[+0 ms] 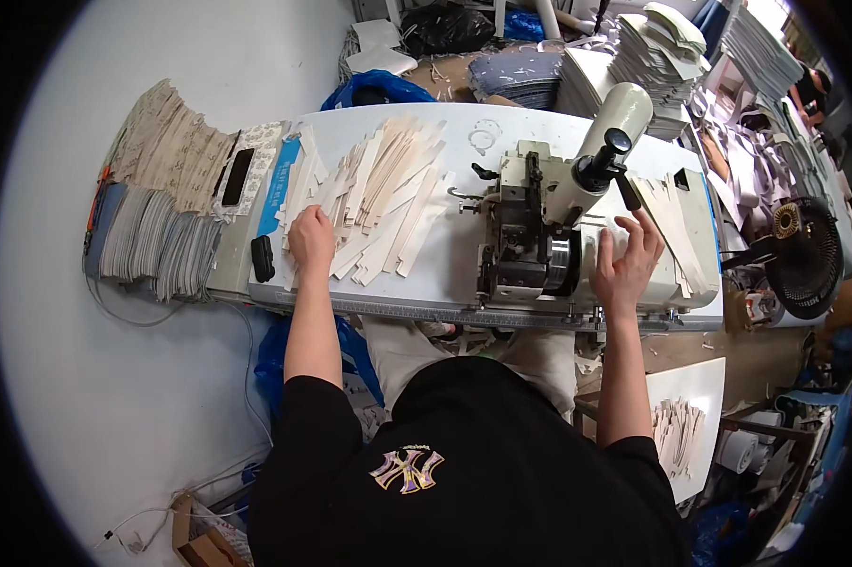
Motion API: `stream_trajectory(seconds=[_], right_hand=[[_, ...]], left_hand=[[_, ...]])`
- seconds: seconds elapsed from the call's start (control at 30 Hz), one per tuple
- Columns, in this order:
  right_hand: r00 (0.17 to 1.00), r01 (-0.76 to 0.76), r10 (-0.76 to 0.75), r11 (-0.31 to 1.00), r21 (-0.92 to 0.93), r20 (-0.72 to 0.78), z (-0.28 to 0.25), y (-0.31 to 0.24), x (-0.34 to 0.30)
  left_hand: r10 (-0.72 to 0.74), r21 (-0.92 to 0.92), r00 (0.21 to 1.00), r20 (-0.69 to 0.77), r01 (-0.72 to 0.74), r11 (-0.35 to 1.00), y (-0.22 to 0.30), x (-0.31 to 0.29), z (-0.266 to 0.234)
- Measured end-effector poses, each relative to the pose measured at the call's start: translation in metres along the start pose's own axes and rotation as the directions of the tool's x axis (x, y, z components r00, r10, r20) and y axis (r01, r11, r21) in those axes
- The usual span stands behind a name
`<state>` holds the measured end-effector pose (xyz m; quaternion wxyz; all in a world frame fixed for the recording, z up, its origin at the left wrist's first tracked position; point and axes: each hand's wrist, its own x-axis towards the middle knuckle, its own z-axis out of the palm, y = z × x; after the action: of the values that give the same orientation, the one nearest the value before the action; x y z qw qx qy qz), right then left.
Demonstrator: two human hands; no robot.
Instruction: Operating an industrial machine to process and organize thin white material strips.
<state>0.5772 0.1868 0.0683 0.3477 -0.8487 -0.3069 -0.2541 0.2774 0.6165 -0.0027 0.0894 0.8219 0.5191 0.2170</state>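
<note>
The left hand (312,238) is by the pale strips (388,189), its fingers curled. I can't tell if its grip has a strip in it. The strips lie in a messy pile on the white table (459,255), left of the big machine (525,260). The right hand (629,262) is at the machine's right part, its grip loose, fingers spread.

We see matt, cloth-like strips (388,194), a smooth counter (452,241), a sewing machine (566,194) of painted metal with a shiny bare-metal wheel (565,263), and a glossy, crinkled plastic bag (445,30).
</note>
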Motion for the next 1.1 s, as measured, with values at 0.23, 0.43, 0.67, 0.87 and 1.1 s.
stream_trajectory(seconds=[0.23,0.43,0.67,0.87,1.1], right_hand=[[0.999,-0.028,0.028,1.000,-0.006,0.038,-0.003,-0.001,0.001],[0.996,-0.018,0.010,0.996,0.090,0.088,-0.007,-0.004,0.003],[0.986,-0.075,0.028,0.955,0.288,0.165,-0.017,-0.019,-0.006],[0.947,-0.015,-0.057,0.975,0.221,0.317,-0.018,-0.042,-0.011],[0.945,-0.077,-0.002,0.970,0.231,0.327,-0.017,-0.037,-0.007]], left_hand=[[0.332,-0.686,0.926,0.180,-0.124,0.717,0.113,-0.039,-0.056],[0.787,-0.573,0.596,0.158,-0.594,0.565,0.204,-0.094,-0.074],[0.879,-0.494,0.470,0.079,-0.748,0.444,0.231,-0.093,-0.057],[0.843,-0.501,0.523,0.124,-0.701,0.508,0.245,-0.100,-0.049],[0.804,-0.560,0.573,0.158,-0.619,0.551,0.246,-0.105,-0.044]])
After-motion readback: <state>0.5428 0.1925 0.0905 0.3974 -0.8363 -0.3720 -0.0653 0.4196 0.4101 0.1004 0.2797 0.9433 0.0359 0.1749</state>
